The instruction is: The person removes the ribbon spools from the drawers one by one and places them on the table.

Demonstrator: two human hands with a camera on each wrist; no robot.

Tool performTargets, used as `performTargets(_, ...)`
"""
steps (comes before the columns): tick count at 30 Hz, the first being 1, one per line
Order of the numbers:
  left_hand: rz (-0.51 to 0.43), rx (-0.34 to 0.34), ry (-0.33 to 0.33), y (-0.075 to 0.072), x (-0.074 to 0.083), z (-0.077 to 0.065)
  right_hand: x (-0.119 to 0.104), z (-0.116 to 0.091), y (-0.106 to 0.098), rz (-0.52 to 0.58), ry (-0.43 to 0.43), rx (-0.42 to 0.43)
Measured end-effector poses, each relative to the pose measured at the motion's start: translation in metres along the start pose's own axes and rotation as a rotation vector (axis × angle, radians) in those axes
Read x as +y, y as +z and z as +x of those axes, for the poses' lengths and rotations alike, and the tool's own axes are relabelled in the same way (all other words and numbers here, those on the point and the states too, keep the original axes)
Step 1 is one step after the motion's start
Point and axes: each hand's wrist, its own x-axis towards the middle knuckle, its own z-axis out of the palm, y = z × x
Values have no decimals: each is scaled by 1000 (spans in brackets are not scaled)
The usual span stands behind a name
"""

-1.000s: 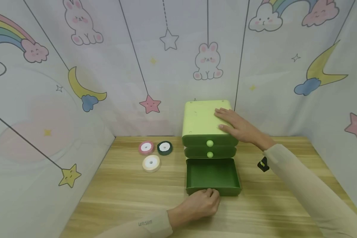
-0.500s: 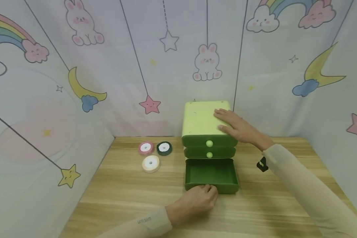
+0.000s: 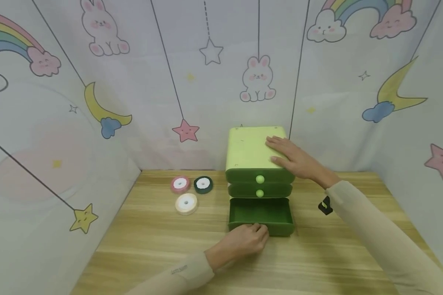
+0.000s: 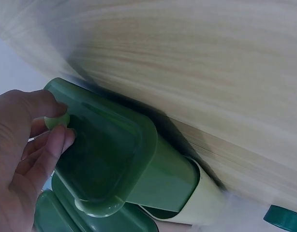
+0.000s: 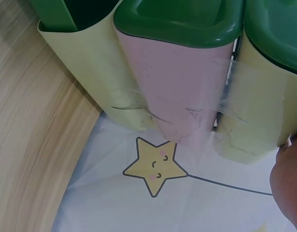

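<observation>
A small drawer cabinet (image 3: 249,147) with a yellow-green top and dark green drawer fronts stands on the table. Its bottom drawer (image 3: 260,211) is pulled out and shows a bare inside; the two upper drawers are closed. My left hand (image 3: 243,241) pinches the light green knob (image 4: 58,121) of that bottom drawer between thumb and fingers, as the left wrist view shows. On the right part of the cabinet top my right hand (image 3: 295,157) lies flat with fingers extended. The right wrist view shows the cabinet's side, with a pink middle section (image 5: 182,87) between yellowish ones.
Left of the cabinet lie three ribbon rolls: a pink one (image 3: 180,184), a dark green one (image 3: 203,184) and a cream one (image 3: 186,203). A small black object (image 3: 325,206) sits by the right sleeve. Behind the table hangs a printed cloth (image 3: 214,94).
My left hand has pushed the bottom drawer partway inward, toward the cabinet. My right hand has stayed on the cabinet top.
</observation>
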Motion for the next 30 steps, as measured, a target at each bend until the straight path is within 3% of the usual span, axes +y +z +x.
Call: performTargets(30, -37, -50, -44, 23, -15, 9, 2, 0, 0, 13, 1, 6)
